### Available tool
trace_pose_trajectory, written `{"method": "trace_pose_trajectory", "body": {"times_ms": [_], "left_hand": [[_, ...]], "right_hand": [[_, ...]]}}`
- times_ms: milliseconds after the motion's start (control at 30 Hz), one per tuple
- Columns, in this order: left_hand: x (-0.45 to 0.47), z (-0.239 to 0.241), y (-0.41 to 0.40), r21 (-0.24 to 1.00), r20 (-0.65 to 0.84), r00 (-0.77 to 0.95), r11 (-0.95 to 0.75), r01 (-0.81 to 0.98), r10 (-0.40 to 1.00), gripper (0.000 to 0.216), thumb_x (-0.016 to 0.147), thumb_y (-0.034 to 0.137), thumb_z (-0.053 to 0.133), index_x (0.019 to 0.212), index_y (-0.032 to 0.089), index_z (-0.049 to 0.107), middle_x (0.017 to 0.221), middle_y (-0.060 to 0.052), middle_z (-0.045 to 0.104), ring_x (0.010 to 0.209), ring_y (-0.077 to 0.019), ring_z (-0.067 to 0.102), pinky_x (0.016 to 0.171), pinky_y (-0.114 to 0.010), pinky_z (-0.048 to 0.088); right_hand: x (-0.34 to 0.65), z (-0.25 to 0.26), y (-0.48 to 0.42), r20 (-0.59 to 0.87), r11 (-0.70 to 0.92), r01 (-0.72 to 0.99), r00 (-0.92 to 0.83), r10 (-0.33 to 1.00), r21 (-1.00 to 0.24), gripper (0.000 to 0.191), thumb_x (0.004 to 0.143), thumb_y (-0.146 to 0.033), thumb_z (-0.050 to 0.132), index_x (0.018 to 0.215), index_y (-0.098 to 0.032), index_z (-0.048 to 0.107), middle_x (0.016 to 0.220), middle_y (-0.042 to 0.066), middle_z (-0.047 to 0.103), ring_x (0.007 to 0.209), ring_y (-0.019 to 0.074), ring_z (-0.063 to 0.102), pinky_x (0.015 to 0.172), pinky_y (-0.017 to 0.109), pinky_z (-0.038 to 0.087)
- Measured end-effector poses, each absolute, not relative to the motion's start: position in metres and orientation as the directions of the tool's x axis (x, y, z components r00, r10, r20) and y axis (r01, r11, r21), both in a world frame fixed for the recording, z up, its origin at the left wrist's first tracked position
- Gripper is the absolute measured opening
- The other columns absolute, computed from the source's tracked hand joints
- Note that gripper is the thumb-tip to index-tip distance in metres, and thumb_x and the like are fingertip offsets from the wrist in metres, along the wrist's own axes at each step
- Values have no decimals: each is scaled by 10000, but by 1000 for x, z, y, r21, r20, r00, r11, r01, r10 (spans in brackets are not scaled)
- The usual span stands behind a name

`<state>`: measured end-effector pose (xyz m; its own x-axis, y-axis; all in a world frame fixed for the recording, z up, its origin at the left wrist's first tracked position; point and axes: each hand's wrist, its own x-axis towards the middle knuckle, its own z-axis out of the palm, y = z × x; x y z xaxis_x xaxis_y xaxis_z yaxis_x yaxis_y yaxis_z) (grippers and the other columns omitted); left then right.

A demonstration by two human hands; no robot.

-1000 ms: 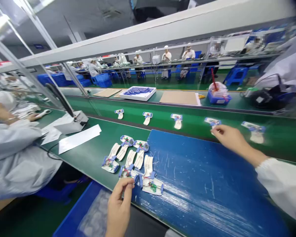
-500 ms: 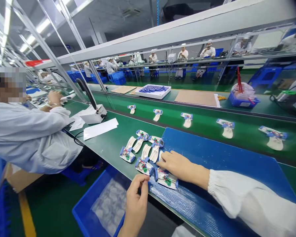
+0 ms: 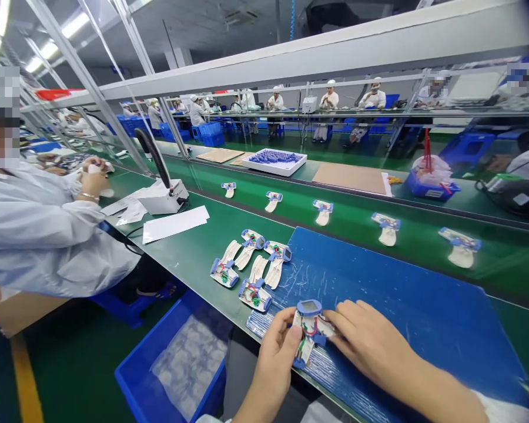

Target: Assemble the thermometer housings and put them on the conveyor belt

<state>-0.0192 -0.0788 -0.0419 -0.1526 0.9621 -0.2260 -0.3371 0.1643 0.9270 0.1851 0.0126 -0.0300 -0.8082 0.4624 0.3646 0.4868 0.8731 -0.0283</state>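
Observation:
An open thermometer gun (image 3: 309, 326), a white and blue half-shell with red and green wires and a small grey screen, is held over the front edge of the blue mat (image 3: 379, 288). My left hand (image 3: 275, 355) grips its body between thumb and fingers. On the other side, my right hand (image 3: 370, 335) has its fingertips closed on the white handle, partly hiding it. Several like open thermometer guns (image 3: 255, 295) lie in a group on the green bench, just left of the mat.
Beyond the mat, more open units (image 3: 322, 212) lie spaced along the green belt (image 3: 352, 214). A blue crate (image 3: 132, 367) with bagged parts stands below the bench edge. White paper (image 3: 176, 224) and a co-worker in white (image 3: 48, 223) are at the left.
The nearest unit has been lifted from the group and turned, its screen upward, and is now in both hands. My right hand came back towards me. Units on the belt shifted left.

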Motion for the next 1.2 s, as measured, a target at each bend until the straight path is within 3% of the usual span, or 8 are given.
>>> {"method": "trace_pose_trajectory", "body": {"times_ms": [67, 133, 300, 367, 467, 600, 800, 1200], "left_hand": [[-11, -39, -74, 905, -279, -118, 219, -366, 953, 541, 884, 610, 724, 1237, 208, 646, 912, -27, 690, 704, -155, 660, 564, -247, 537], [-5, -37, -72, 908, -314, -109, 265, -324, 943, 575, 859, 628, 742, 1232, 205, 629, 865, -12, 673, 639, -141, 633, 507, -229, 495], [-3, -34, -71, 972, -234, -138, 227, -67, 962, 479, 902, 556, 714, 1230, 211, 658, 869, -28, 708, 695, -153, 611, 641, -270, 539], [-4, -33, -72, 989, -140, -122, 144, 30, 983, 399, 928, 498, 691, 1218, 224, 687, 934, -46, 736, 765, -177, 646, 731, -301, 556], [-5, -30, -73, 989, 34, -63, -25, 143, 997, 288, 960, 385, 659, 1210, 257, 722, 1132, -71, 759, 975, -221, 702, 892, -335, 557], [-4, -25, -75, 955, 172, -7, -165, 247, 985, 270, 979, 278, 646, 1235, 297, 727, 1162, -49, 768, 1067, -216, 704, 961, -322, 534], [-3, -23, -74, 929, 220, -27, -201, 312, 975, 273, 970, 242, 662, 1229, 295, 730, 1112, -40, 778, 1005, -198, 715, 918, -299, 551], [-1, -23, -73, 915, 237, -10, -220, 338, 971, 278, 986, 239, 652, 1249, 304, 712, 1135, -37, 777, 1030, -188, 721, 932, -292, 556]], "right_hand": [[188, -32, 3, 372, 861, 503, -787, 492, -76, 214, 1093, -287, 429, 1158, -178, 600, 904, 66, 628, 759, 238, 558, 701, 372, 391], [191, -27, 0, 359, 838, 517, -759, 543, -176, 212, 1087, -347, 479, 1158, -187, 598, 893, 57, 635, 751, 236, 568, 688, 368, 408], [198, 9, 4, 147, 555, 523, -629, 764, -647, 206, 1055, -285, 544, 1255, -269, 592, 1046, 24, 659, 939, 199, 635, 825, 353, 511], [199, 24, 5, 70, 489, 481, -656, 751, -728, 271, 1033, -244, 566, 1296, -309, 579, 1202, 18, 642, 1067, 187, 628, 923, 353, 517], [200, 39, 6, 14, 498, 456, -726, 687, -738, 321, 996, -169, 597, 1274, -329, 589, 1274, 5, 622, 1129, 186, 611, 975, 358, 500], [202, 38, 4, 13, 519, 454, -743, 669, -724, 273, 1007, -153, 594, 1222, -320, 612, 1210, 7, 647, 1065, 191, 630, 936, 365, 510], [203, 21, -3, 147, 571, 418, -702, 697, -707, 174, 1049, -207, 557, 1182, -285, 638, 1257, 44, 664, 1116, 216, 652, 974, 380, 535], [204, 7, -10, 243, 574, 399, -627, 740, -715, 176, 1060, -223, 548, 1169, -298, 665, 1256, 30, 678, 1088, 199, 671, 945, 382, 556]]}}
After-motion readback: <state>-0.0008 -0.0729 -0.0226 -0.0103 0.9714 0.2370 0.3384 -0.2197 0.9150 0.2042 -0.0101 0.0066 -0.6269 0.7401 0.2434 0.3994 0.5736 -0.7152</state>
